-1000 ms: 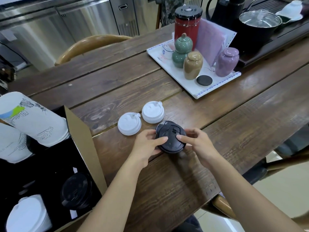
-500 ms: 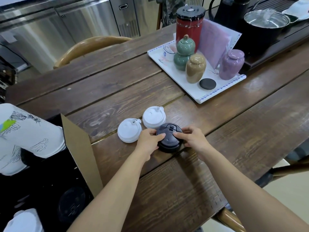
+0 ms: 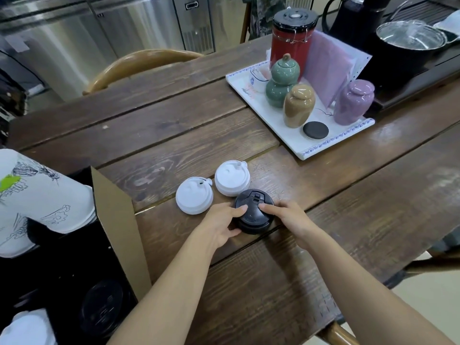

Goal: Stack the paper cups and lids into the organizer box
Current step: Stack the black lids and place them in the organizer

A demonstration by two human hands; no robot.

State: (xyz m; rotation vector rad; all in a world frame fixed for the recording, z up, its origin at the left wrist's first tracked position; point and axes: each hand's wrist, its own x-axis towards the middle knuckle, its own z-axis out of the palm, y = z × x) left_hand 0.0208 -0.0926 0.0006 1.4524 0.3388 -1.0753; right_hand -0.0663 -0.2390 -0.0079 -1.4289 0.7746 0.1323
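Three loose lids lie on the wooden table (image 3: 174, 135): two white lids (image 3: 194, 199) (image 3: 232, 178) side by side, and one black lid stack (image 3: 254, 211) just beside them at their 4 o'clock (it looks like more than one lid nested, though the count is hard to tell). The left hand (image 3: 221, 224) and right hand (image 3: 288, 219) are both clamped on the black stack, thumbs pressing its top, fingers wrapped at the sides, and it sits on the table. At 9 o'clock from the hands stands the open organizer box (image 3: 117, 220), with printed white paper cups (image 3: 37, 200) lying across it, another black lid (image 3: 102, 310) and a white lid (image 3: 27, 327) inside.

At 1 o'clock a white tray (image 3: 293, 143) carries three small jars, a red canister (image 3: 291, 38) and a black disc. Steel cabinets (image 3: 87, 38) and one chair back (image 3: 142, 63) stand behind the table.

A second ago the black stack was held tilted above the table nearer the person; now it rests flat, close to the white lids.
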